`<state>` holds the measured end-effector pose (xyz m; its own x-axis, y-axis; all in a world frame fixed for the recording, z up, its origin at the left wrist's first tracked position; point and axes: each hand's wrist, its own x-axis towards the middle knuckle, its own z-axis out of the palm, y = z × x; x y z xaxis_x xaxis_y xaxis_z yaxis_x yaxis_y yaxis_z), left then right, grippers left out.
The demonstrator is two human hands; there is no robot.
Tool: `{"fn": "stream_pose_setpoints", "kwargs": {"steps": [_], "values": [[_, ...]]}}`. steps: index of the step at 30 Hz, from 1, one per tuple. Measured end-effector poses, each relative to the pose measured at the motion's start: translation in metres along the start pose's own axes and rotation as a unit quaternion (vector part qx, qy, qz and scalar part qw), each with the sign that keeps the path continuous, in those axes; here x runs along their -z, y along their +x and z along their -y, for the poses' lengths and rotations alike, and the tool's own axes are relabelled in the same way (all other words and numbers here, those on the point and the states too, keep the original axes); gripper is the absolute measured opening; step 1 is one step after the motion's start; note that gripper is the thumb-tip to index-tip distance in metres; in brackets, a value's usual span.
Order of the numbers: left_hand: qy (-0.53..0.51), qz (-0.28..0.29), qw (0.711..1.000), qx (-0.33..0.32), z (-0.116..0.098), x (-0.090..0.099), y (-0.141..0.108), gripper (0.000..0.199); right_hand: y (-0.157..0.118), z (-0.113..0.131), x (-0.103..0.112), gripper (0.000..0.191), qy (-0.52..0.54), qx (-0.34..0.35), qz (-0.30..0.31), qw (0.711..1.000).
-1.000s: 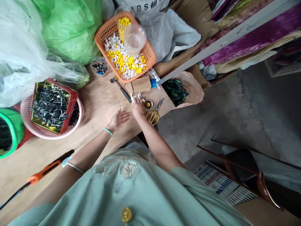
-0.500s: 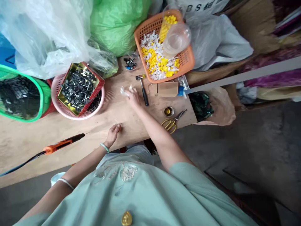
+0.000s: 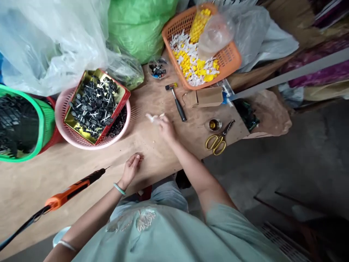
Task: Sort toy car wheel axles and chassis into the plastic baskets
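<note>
My left hand (image 3: 131,168), with a green bangle at the wrist, rests near the table's front edge. Its fingers are curled closed, and whatever they hold is too small to make out. Farther forward and to the right, my right hand (image 3: 166,128) is over the wooden table (image 3: 152,160), its fingers closed on a small white piece (image 3: 152,118) that is blurred. A hammer (image 3: 178,105) with a black handle lies just right of that hand. Left of my left hand is an orange and black soldering-type tool (image 3: 73,190) with a thin tip.
A pink basket (image 3: 61,118) holds a red tin (image 3: 116,118) of black parts. An orange basket (image 3: 230,60) has yellow and white pieces. Also around are a green basket (image 3: 43,123), a small cup (image 3: 214,124), gold-handled scissors (image 3: 216,143), a cardboard piece (image 3: 208,97) and plastic bags (image 3: 139,29).
The view has shifted, so the objects on the right sit farther right. My right hand has come slightly nearer my body with the white piece. My left hand stays closed near the edge.
</note>
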<state>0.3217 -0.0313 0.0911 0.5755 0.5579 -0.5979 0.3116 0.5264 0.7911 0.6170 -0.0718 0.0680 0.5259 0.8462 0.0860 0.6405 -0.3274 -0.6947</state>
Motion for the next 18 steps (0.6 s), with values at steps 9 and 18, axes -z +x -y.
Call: {"fn": "stream_pose_setpoints", "kwargs": {"steps": [9,18], "values": [[0.117,0.041,0.978,-0.168,0.017,0.013,0.005,0.036,-0.034,-0.001,-0.017,0.032,-0.129,0.043,-0.028,0.990],[0.335,0.069,0.883,-0.322,0.029,0.008,-0.004,0.046,-0.157,0.020,-0.015,0.032,-0.116,-0.177,-0.183,0.960]]}}
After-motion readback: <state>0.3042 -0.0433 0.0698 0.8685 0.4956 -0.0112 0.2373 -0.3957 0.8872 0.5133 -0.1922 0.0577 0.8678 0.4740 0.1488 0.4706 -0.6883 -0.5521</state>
